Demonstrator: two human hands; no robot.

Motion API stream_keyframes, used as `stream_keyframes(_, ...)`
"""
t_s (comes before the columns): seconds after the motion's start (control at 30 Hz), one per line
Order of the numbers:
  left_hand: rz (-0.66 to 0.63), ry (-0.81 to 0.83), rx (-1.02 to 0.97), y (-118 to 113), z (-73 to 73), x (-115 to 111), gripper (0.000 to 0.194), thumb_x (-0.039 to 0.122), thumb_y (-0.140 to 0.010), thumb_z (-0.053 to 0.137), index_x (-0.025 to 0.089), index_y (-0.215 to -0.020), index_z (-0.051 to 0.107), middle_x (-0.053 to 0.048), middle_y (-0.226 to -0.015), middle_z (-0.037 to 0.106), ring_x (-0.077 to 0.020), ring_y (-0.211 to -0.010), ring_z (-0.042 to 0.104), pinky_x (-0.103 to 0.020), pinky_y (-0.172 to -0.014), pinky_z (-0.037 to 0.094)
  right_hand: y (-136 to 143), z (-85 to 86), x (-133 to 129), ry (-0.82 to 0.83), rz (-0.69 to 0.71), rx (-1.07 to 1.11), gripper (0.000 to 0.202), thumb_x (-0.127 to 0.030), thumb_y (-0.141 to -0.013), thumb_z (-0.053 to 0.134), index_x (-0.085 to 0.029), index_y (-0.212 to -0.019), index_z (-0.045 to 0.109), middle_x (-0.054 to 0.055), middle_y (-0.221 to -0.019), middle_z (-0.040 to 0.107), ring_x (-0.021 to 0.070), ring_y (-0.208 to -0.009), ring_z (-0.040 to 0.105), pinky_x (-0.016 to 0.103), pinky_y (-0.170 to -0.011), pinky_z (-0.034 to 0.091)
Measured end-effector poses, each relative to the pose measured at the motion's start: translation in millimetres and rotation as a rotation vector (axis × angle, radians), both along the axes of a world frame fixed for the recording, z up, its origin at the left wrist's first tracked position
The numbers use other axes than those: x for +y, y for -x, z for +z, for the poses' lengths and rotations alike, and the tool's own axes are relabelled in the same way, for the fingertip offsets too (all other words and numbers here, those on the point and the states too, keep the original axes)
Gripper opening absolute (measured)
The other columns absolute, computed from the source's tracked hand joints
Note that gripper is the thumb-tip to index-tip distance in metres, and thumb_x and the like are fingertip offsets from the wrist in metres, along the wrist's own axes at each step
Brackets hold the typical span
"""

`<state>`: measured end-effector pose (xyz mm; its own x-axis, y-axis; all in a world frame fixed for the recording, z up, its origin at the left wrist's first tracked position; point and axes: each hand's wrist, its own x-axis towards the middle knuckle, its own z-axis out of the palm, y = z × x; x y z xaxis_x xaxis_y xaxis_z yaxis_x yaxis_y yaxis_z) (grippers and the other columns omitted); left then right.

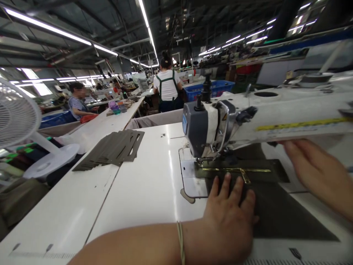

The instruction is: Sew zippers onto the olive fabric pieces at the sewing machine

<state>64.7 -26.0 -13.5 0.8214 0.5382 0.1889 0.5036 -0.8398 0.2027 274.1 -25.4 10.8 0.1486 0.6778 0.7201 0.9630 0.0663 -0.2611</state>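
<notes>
My left hand (228, 217) lies flat with fingers spread on a dark olive fabric piece (286, 217), its fingertips just below a gold zipper (228, 169). The zipper runs sideways through a strip on the fabric, and its gold pull (245, 176) hangs near my fingers. At the zipper's left end stands the needle and presser foot area (200, 160) of a white and grey sewing machine (204, 125). My right hand (311, 165) reaches up under the machine's arm with fingers stretched out; its fingertips are hidden behind the arm, so any contact there cannot be seen.
A fanned stack of olive pieces with cut slots (113, 149) lies on the white table (138, 198) to the left. Beyond it stands a white fan (49, 158). A seated person (168, 84) in green straps works ahead, near a blue crate (209, 90); another person (78, 103) sits further left.
</notes>
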Motion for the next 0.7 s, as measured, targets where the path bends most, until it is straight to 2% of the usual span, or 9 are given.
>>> stream_keyframes(0.03, 0.016, 0.006, -0.013, -3, -0.3, -1, 0.044, 0.036, -0.093, 0.041, 0.015, -0.131, 0.04, -0.012, -0.144, 0.029, -0.0327, -0.134, 0.021, -0.053, -0.107, 0.025, 7, -1.9, -8, -0.025, 0.074, -0.013, 0.025, -0.027, -0.094, 0.036, -0.017, -0.106, 0.056, 0.012, -0.1, 0.06, 0.021, -0.096, 0.058, 0.036, -0.083, 0.045)
stream_keyframes(0.1, 0.017, 0.002, -0.048, -7, 1.2, -2, 0.045, 0.033, -0.091, 0.043, 0.012, -0.131, 0.04, -0.014, -0.142, 0.032, -0.0338, -0.133, 0.022, -0.055, -0.107, 0.023, 27, -5.2, -21, -0.038, 0.342, -0.093, 0.017, -0.023, -0.09, 0.044, -0.021, -0.1, 0.057, 0.01, -0.095, 0.062, 0.0194, -0.095, 0.058, 0.033, -0.087, 0.044)
stream_keyframes(0.17, -0.044, 0.001, -0.092, -3, 5.7, -1, 0.038, 0.025, -0.088, 0.048, 0.01, -0.123, 0.049, -0.015, -0.131, 0.047, -0.0322, -0.127, 0.033, -0.051, -0.106, 0.028, 50, -8.7, -18, 0.049, 0.556, -0.173, 0.02, -0.019, -0.09, 0.041, -0.02, -0.103, 0.056, 0.008, -0.1, 0.063, 0.018, -0.097, 0.058, 0.032, -0.091, 0.044)
stream_keyframes(0.27, -0.131, 0.056, -0.185, 19, 16.1, 7, 0.019, 0.013, -0.085, 0.046, 0.012, -0.093, 0.063, -0.009, -0.095, 0.065, -0.0208, -0.096, 0.058, -0.033, -0.09, 0.046, 73, -17.3, 12, 0.262, 0.534, -0.188, 0.028, -0.02, -0.093, 0.032, -0.014, -0.107, 0.056, 0.01, -0.107, 0.064, 0.0187, -0.1, 0.059, 0.034, -0.088, 0.047)
stream_keyframes(0.33, -0.091, 0.023, -0.279, 39, 21.6, 18, 0.021, 0.014, -0.087, 0.042, 0.013, -0.086, 0.063, -0.007, -0.085, 0.066, -0.017, -0.082, 0.06, -0.029, -0.079, 0.049, 77, -24.1, 34, 0.327, 0.508, -0.223, 0.029, -0.022, -0.093, 0.035, -0.012, -0.11, 0.056, 0.011, -0.109, 0.063, 0.0217, -0.101, 0.059, 0.038, -0.089, 0.046)
stream_keyframes(0.4, 0.007, -0.091, -0.33, 56, 22.7, 33, 0.02, 0.017, -0.088, 0.043, 0.013, -0.088, 0.062, -0.008, -0.09, 0.066, -0.0187, -0.084, 0.061, -0.033, -0.079, 0.049, 74, -28.6, 46, 0.343, 0.497, -0.251, 0.029, -0.023, -0.091, 0.039, -0.011, -0.112, 0.055, 0.013, -0.112, 0.062, 0.0242, -0.102, 0.058, 0.041, -0.09, 0.045)
stream_keyframes(0.5, 0.111, -0.195, -0.245, 67, 16.0, 54, 0.016, 0.02, -0.087, 0.051, 0.013, -0.098, 0.061, -0.012, -0.108, 0.063, -0.0242, -0.101, 0.059, -0.041, -0.089, 0.047, 73, -28.6, 45, 0.359, 0.481, -0.278, 0.028, -0.022, -0.089, 0.043, -0.011, -0.111, 0.056, 0.014, -0.111, 0.062, 0.0255, -0.101, 0.058, 0.043, -0.09, 0.043)
stream_keyframes(0.57, 0.104, -0.215, -0.188, 67, 9.5, 62, 0.017, 0.02, -0.087, 0.052, 0.014, -0.101, 0.06, -0.012, -0.114, 0.061, -0.0243, -0.109, 0.056, -0.044, -0.096, 0.043, 78, -26.8, 40, 0.36, 0.463, -0.299, 0.028, -0.02, -0.088, 0.044, -0.009, -0.11, 0.057, 0.015, -0.109, 0.062, 0.0267, -0.101, 0.057, 0.045, -0.091, 0.042)
stream_keyframes(0.7, 0.075, -0.263, -0.172, 62, 3.1, 64, 0.017, 0.018, -0.09, 0.047, 0.015, -0.095, 0.062, -0.012, -0.111, 0.062, -0.0222, -0.107, 0.058, -0.043, -0.1, 0.04, 92, -28.7, 33, 0.268, 0.429, -0.336, 0.029, -0.016, -0.087, 0.042, -0.007, -0.11, 0.058, 0.016, -0.112, 0.062, 0.0246, -0.102, 0.058, 0.04, -0.092, 0.045)
